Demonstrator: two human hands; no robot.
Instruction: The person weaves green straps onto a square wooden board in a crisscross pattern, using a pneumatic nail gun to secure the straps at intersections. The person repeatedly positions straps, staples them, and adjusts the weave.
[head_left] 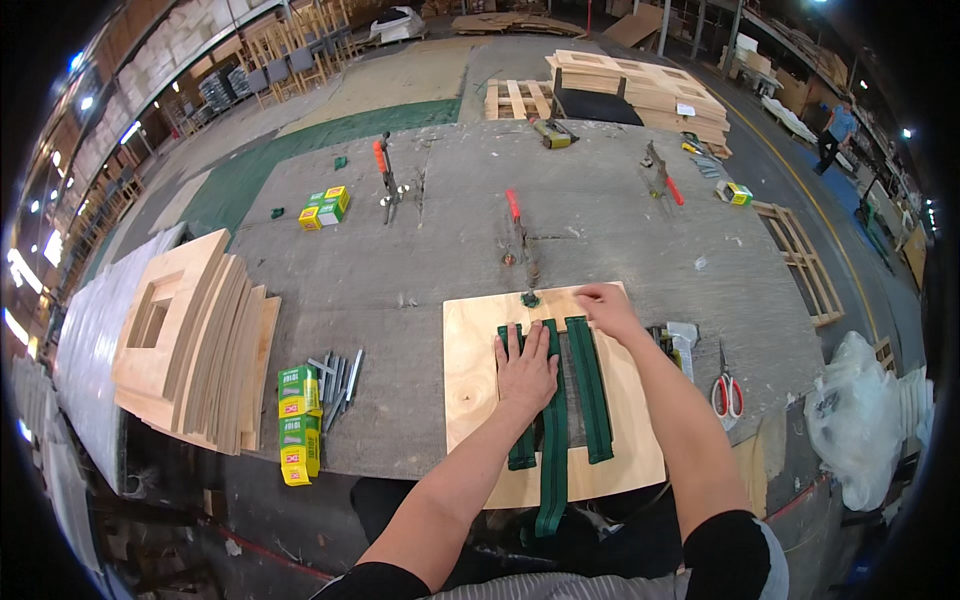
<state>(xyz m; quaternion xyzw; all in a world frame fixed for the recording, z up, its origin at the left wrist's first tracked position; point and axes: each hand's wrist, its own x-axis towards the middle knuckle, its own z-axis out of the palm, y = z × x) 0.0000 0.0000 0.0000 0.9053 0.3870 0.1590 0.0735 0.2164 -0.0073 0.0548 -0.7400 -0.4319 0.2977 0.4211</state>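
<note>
A square plywood board point(470, 395) with a cut-out in its middle lies at the near edge of the worktable. Three green webbing straps run front to back across it: a left strap point(521, 452), a middle strap point(554, 470) that hangs past the near edge, and a right strap point(592, 410). My left hand point(526, 372) presses flat with spread fingers over the left and middle straps. Beside the far end of the right strap, my right hand point(608, 310) has its fingers curled together. Whatever is between them is hidden. A toggle clamp point(529, 275) stands at the board's far edge.
Stacked plywood frames point(185, 340) fill the left side. Yellow-green boxes point(299, 425) lie by loose staple strips point(340, 385). Scissors point(727, 393) and a staple gun point(680, 345) are right of the board. Farther clamps point(388, 180) rise from the table point(420, 270). A person point(836, 135) walks far right.
</note>
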